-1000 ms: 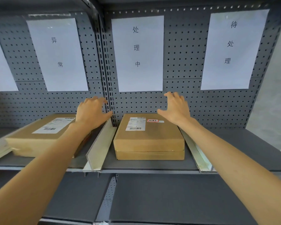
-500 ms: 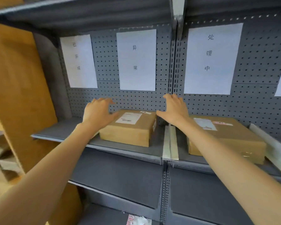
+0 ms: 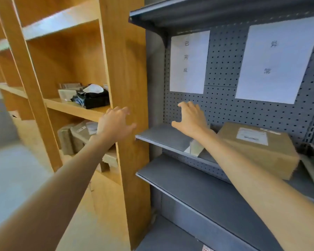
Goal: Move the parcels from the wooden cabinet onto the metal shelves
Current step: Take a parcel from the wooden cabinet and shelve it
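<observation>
The wooden cabinet (image 3: 123, 73) fills the left half, the grey metal shelves (image 3: 163, 136) the right half. Several brown parcels (image 3: 76, 134) stand on a lower cabinet shelf, partly hidden behind my left arm. One brown parcel with a white label (image 3: 259, 147) lies on the metal shelf at the right. My left hand (image 3: 115, 122) hangs open in front of the cabinet's side panel, holding nothing. My right hand (image 3: 191, 119) is open above the bare left end of the metal shelf, also holding nothing.
A black bag with a white item (image 3: 93, 97) and a pale box (image 3: 67, 94) sit on the cabinet's middle shelf. White paper signs (image 3: 188, 62) hang on the pegboard back. A pale divider (image 3: 194, 147) stands on the metal shelf. Lower metal shelves (image 3: 198, 189) lie below.
The view has swung left from the metal shelves to the wooden cabinet. Both hands have stayed open and held out in front, moving left with it away from the placed parcels.
</observation>
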The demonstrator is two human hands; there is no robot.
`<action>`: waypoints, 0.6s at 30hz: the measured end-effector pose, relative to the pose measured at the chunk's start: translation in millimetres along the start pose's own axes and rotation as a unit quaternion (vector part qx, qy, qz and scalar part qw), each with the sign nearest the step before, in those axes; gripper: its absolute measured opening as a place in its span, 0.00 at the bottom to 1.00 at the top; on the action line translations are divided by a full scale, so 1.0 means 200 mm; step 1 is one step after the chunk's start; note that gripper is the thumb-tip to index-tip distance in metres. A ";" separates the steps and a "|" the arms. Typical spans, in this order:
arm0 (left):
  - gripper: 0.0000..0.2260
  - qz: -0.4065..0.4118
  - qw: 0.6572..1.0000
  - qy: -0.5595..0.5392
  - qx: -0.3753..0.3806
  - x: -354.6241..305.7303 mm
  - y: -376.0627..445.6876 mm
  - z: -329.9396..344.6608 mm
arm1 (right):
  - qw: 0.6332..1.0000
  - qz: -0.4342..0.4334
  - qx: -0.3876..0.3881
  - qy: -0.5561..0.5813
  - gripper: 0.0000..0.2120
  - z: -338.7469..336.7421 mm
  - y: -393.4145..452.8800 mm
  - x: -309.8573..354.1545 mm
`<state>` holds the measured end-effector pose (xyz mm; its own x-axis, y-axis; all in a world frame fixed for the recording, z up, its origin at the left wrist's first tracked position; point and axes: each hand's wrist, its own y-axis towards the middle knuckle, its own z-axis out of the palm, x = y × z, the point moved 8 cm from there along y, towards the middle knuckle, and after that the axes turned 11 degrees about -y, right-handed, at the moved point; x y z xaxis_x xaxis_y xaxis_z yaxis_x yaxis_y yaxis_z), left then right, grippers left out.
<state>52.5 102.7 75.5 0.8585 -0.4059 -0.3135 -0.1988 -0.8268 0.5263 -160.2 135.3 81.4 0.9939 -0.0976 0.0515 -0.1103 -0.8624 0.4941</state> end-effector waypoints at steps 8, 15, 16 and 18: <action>0.23 -0.077 0.996 0.054 -0.014 0.76 0.10 -0.14 | 0.996 -0.092 0.002 0.018 0.29 0.30 0.34 0.76; 0.23 -0.118 0.986 0.111 -0.030 1.38 0.39 -0.29 | 0.988 -0.144 -0.006 0.061 0.31 0.55 0.80 1.37; 0.23 -0.123 0.984 0.121 -0.034 1.46 0.44 -0.32 | 0.987 -0.146 -0.008 0.067 0.30 0.57 0.87 1.45; 0.23 -0.129 0.981 0.134 -0.048 1.59 0.52 -0.38 | 0.986 -0.150 -0.021 0.073 0.29 0.60 1.00 1.59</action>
<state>340.4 -83.0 89.9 0.9704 -0.0595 -0.2339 0.0767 -0.8429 0.5326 133.5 -128.0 93.1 0.9720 0.2342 0.0203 0.1863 -0.8200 0.5412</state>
